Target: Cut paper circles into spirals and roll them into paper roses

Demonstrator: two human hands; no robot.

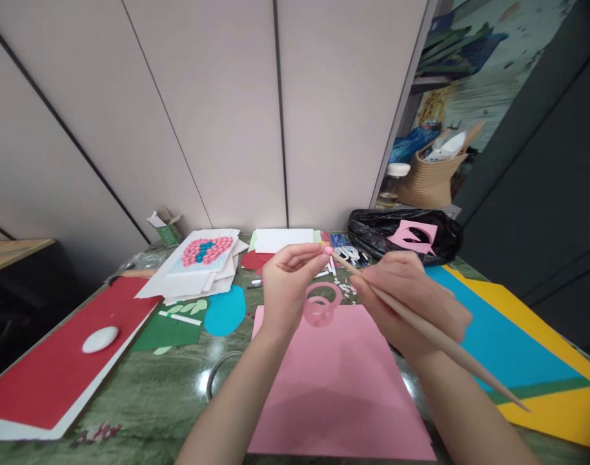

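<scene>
My left hand [286, 284] is raised over a pink paper sheet [338, 387], its fingertips pinched on a small pink paper roll [328, 250] at the tip of a long wooden stick [435, 332]. My right hand [411, 300] grips that stick, which slants down to the right past my wrist. A curl of pink paper strip [321, 303] hangs just below the two hands.
A red sheet [57, 368] with a white oval object [100, 338] lies at left. White papers with a pink-and-blue rolled piece [205, 250] sit behind. Blue [498, 336] and yellow [556, 394] sheets lie at right, and a black bag [401, 234] at the back.
</scene>
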